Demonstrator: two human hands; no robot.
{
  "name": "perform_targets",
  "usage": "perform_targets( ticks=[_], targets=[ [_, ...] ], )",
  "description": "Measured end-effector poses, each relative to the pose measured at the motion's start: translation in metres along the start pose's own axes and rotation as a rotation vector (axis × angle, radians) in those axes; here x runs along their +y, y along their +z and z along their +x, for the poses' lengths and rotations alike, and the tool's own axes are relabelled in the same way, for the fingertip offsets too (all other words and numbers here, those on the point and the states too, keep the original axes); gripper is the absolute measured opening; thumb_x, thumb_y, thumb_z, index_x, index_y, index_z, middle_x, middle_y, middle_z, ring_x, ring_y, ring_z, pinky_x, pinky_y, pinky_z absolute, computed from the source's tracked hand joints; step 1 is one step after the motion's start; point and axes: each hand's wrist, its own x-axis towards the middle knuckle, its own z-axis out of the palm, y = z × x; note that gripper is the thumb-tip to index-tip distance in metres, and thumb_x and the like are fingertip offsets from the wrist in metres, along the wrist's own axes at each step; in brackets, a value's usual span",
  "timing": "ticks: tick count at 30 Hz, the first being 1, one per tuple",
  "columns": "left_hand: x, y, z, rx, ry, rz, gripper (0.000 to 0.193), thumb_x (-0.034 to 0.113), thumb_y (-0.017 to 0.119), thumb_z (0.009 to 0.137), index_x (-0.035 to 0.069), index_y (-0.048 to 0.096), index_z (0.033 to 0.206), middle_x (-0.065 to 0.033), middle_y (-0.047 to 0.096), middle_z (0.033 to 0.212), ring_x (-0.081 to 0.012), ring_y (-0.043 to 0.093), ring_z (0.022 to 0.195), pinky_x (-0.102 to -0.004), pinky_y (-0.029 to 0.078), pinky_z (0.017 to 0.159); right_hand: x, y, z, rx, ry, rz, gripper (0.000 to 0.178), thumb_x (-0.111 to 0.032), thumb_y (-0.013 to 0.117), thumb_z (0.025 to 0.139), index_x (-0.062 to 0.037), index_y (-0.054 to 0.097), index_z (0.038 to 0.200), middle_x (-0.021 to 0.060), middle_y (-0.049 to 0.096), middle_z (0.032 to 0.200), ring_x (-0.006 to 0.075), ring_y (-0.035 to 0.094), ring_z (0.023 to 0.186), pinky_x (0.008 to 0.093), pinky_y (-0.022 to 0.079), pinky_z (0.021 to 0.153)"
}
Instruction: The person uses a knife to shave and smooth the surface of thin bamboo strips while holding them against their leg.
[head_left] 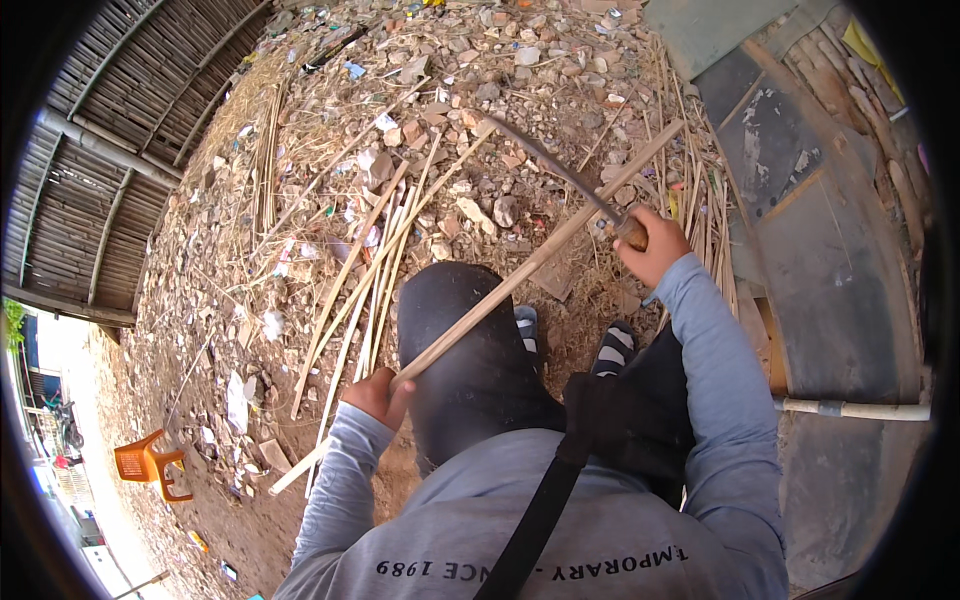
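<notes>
My left hand (376, 398) is closed around the lower part of a long pale strip of split bamboo (500, 292). The strip slants over my left thigh, up and to the right. In my right hand (656, 246) is the wooden handle of a long machete (553, 163), whose dark, slightly curved blade points up and to the left. Near its handle the blade crosses the strip; whether the edge is touching or cutting into it I cannot tell. Several cut bamboo strips (375, 262) lie on the ground just beyond my left knee.
Stones, brick bits and litter cover the ground (480, 60). More thin strips (705, 205) lie at right, beside dark panels (830, 270) and a pale pole (855, 409). A bamboo slat wall (95, 170) stands at far left, an orange plastic chair (152, 463) at lower left.
</notes>
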Motion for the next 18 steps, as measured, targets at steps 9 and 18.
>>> perform_targets(
  ticks=[9, 18],
  targets=[
    [0.019, -0.005, 0.001, -0.043, -0.168, 0.113, 0.051, 0.051, 0.047, 0.090, 0.003, 0.056, 0.080, -0.0230, 0.060, 0.065, -0.0418, 0.062, 0.064, -0.0495, 0.048, 0.061, -0.017, 0.008, 0.005, -0.201, 0.036, -0.317, 0.040, -0.032, 0.066, 0.078, -0.0047, 0.057, 0.106, 0.0204, 0.063, 0.076, 0.0405, 0.062, 0.074, 0.0482, 0.049, 0.068],
    [0.012, 0.003, 0.008, -0.004, -0.160, 0.143, 0.052, 0.056, 0.054, 0.086, 0.004, 0.056, 0.076, -0.0184, 0.062, 0.066, -0.0394, 0.063, 0.065, -0.0464, 0.049, 0.061, 0.022, 0.019, 0.027, -0.200, 0.242, 0.000, 0.032, -0.023, 0.066, 0.073, -0.0024, 0.062, 0.097, 0.0219, 0.064, 0.082, 0.0402, 0.062, 0.081, 0.0465, 0.050, 0.075]
  ],
)
